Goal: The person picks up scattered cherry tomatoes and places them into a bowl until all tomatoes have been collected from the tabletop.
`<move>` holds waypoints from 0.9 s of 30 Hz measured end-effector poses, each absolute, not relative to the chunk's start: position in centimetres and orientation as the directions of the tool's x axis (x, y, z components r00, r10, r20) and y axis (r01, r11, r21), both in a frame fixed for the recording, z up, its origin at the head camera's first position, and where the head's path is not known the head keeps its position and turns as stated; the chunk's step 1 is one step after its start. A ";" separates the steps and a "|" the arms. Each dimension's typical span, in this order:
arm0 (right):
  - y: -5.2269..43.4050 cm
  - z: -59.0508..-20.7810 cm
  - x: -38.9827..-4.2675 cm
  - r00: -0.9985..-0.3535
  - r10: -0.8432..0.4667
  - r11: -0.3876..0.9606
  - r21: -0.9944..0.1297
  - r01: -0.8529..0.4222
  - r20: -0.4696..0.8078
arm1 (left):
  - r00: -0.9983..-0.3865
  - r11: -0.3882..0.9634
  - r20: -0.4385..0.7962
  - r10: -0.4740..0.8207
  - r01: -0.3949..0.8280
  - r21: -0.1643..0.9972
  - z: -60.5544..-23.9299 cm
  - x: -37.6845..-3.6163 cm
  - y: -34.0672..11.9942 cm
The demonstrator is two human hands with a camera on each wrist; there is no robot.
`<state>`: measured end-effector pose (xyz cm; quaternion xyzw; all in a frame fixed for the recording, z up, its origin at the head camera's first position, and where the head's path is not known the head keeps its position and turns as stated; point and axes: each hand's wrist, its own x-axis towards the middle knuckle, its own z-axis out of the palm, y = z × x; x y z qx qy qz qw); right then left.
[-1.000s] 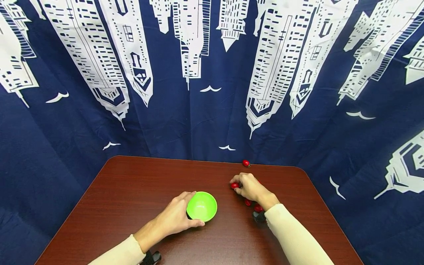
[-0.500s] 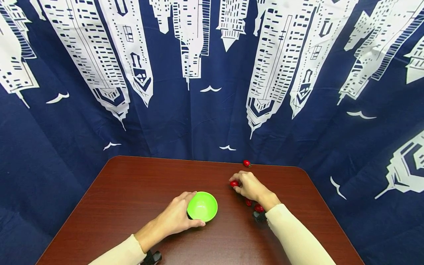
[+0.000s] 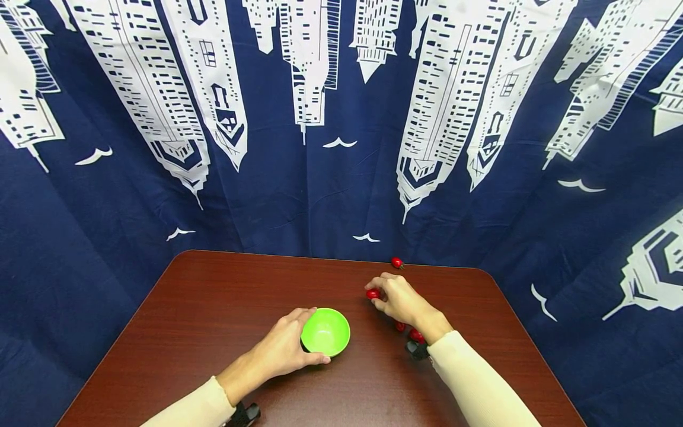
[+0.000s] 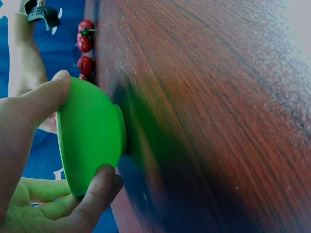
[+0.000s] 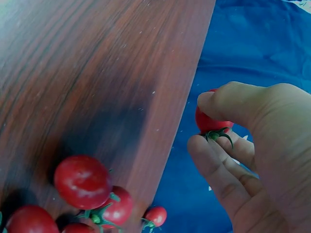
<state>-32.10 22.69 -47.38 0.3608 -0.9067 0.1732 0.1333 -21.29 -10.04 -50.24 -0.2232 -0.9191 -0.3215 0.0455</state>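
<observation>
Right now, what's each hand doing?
Left hand: grips the bowl.
Right hand: pinches a tomato.

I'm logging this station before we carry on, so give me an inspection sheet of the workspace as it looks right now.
Surface: dark red-brown wooden table, no spills seen.
Job's things: green bowl, upright and empty; cherry tomato lifted off the table.
Clutter: loose tomatoes under the right wrist; one lone tomato near the far edge.
Grips: left hand holds the bowl's rim; right hand pinches the cherry tomato.
Cables: nothing seen.
Surroundings: blue curtain with white skyscraper print.
</observation>
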 end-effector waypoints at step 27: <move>20.0 -44.6 -28.7 -0.682 -0.627 0.656 -0.216 -0.723 0.377 | -0.890 0.689 0.238 0.389 0.452 0.566 -50.1 -21.3 -10.1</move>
